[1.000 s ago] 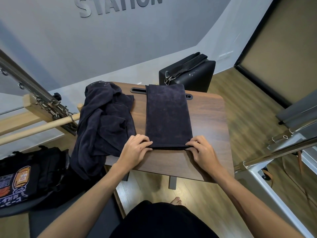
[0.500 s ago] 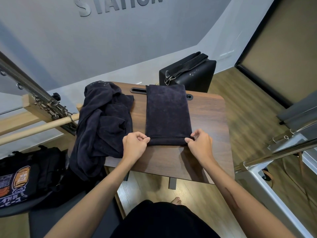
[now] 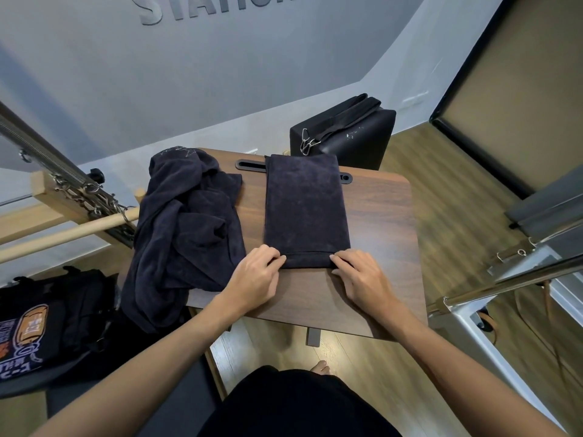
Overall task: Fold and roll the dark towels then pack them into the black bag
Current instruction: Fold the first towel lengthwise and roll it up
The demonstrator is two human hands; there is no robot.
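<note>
- Folded dark towel [image 3: 305, 209]: a long strip lying flat down the middle of the counter [image 3: 381, 234], its far end at the back edge over a dark slot, its near end turned over into the first small roll toward the front edge.
- Left hand [image 3: 255, 275]: on the roll's left end, fingers curled over the cloth and gripping it.
- Right hand [image 3: 359, 275]: on the roll's right end, fingers bent onto the turned-over cloth and pinching it.
- Handling, as a judgement: the towel looks soft, limp and light, with a napped surface that should cling to itself rather than slip. It will sag or skew if driven from one end only, so the hold belongs at both ends of the roll, with even pressure to keep the edges in line.
- Step in hand: rolling has only just begun; nearly the whole strip lies unrolled.
- Loose dark towels [image 3: 186, 228]: a crumpled heap on the counter's left edge, spilling over the side, not yet folded.
- Black bag [image 3: 353, 134]: stands on the floor just beyond the counter's back edge, straps lying across its top; whether it is open I cannot tell.
</note>
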